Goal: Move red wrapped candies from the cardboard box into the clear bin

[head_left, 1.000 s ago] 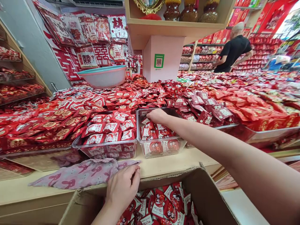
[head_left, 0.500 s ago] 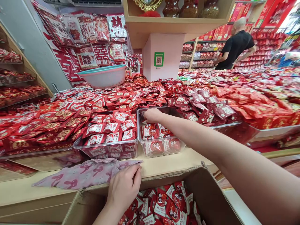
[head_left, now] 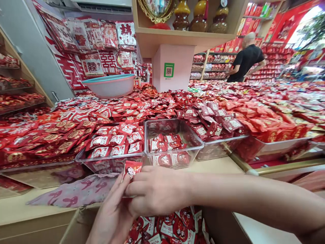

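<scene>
A small red candy packet (head_left: 133,168) stands up from between my two hands, above the near edge of the counter. My left hand (head_left: 113,206) is closed around its left side, thumb along the packet. Lying across it, my right hand (head_left: 162,189) has its curled fingers on the packet's lower part, which they hide. Under both hands, a cardboard box (head_left: 69,225) holds many red and white candy packets (head_left: 175,227). Just beyond stands a clear plastic bin (head_left: 175,154) with a few similar packets at its front; its back part shows bare plastic.
Left of that bin, another clear bin (head_left: 111,159) is filled with red and white packets. A pink patterned cloth (head_left: 73,195) lies on the counter. Behind are heaps of red packets, a pale basin (head_left: 109,84) and a pillar (head_left: 172,67). A person in black (head_left: 246,62) stands at the back right.
My right hand has come back from the clear bin to meet my left hand over the box. A candy packet now shows between them. My left hand has moved slightly left.
</scene>
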`<action>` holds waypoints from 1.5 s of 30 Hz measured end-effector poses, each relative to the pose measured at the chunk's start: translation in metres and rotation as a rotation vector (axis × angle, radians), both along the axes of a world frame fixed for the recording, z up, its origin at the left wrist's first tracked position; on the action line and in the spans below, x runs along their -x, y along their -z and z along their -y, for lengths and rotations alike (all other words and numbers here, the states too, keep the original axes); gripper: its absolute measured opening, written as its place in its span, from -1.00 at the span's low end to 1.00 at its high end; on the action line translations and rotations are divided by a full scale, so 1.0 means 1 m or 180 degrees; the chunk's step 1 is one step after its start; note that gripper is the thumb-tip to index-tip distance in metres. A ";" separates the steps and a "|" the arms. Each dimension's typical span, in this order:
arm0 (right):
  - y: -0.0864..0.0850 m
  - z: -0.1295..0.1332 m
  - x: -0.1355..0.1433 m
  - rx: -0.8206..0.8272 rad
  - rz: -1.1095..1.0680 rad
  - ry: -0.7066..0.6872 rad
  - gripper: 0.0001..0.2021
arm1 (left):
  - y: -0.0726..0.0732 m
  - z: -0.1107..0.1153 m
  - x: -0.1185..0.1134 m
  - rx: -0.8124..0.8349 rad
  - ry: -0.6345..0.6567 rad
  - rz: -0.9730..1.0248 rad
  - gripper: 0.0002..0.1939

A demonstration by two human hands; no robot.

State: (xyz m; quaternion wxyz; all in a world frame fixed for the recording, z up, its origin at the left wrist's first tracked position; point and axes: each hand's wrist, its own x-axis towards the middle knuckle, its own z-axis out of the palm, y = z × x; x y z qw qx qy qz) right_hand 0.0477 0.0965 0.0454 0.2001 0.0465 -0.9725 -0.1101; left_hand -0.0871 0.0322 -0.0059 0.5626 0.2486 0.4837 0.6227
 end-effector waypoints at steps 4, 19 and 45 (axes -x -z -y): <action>-0.012 -0.057 -0.003 0.0629 -0.0469 0.1353 -0.72 | 0.016 -0.016 0.016 -0.0270 -0.0030 -0.0961 -0.55; 0.031 -0.178 0.002 0.0567 0.1505 0.2696 -0.77 | 0.044 -0.032 0.049 -0.0209 0.0275 -0.1675 -0.57; 0.017 -0.173 -0.001 0.1349 0.0964 0.3336 -0.62 | 0.040 -0.032 0.036 -0.0181 -0.0136 -0.1534 -0.56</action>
